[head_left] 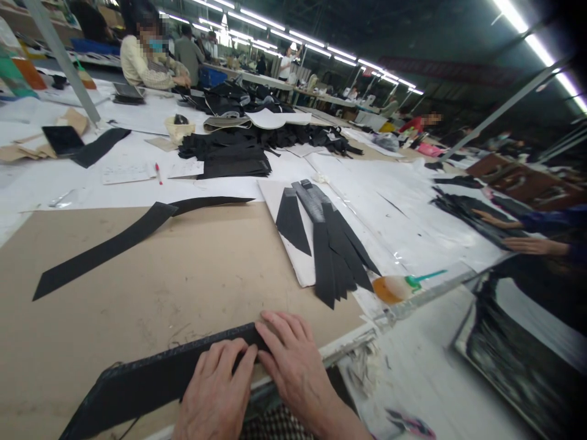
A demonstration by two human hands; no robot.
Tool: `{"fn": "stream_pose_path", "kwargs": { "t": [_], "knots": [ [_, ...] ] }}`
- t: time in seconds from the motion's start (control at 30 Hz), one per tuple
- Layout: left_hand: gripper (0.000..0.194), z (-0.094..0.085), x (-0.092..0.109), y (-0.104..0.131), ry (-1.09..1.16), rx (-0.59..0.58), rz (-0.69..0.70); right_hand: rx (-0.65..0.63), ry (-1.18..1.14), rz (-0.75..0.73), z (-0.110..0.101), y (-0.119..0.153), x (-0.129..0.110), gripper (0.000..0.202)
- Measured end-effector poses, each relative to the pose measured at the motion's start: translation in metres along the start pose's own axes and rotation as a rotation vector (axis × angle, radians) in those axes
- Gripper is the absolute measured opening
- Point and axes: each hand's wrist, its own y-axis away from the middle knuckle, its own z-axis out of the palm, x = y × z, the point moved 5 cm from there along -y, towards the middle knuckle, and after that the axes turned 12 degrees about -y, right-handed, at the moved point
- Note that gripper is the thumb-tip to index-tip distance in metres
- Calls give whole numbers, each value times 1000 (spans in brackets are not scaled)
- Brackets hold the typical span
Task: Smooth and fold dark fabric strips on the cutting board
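Strip (142,391): lay slantwise by the board's (192,275) near edge, its right end under both hands, likely for close reach.
Left hand (217,385): thumb and forefinger pinched the strip, seemingly to steady it.
Right hand (291,360): fingers over the far border, thumb opposite, pinching the end, perhaps keeping it flat.
Spares (332,253): fanned across the board's right edge, presumably for easy picking.

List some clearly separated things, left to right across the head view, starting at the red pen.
Red pen, left hand, right hand, bottle of amber liquid, co-worker's hands.
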Motion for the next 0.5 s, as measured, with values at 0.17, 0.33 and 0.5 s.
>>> {"fn": "stream_pose_path", "kwargs": {
  "t": [0.17, 0.33, 0.5],
  "knots": [
    [32, 2, 1, 3, -10, -25, -6, -46, 23, -7, -6, 1, 3, 42],
    [34, 4, 0, 5, -46, -78, 27, 136, -127, 51, -18, 28, 20, 42],
    [34, 4, 1, 5, -53, -74, 39, 227, -93, 25, -12, 52, 15, 32]
  ]
}}
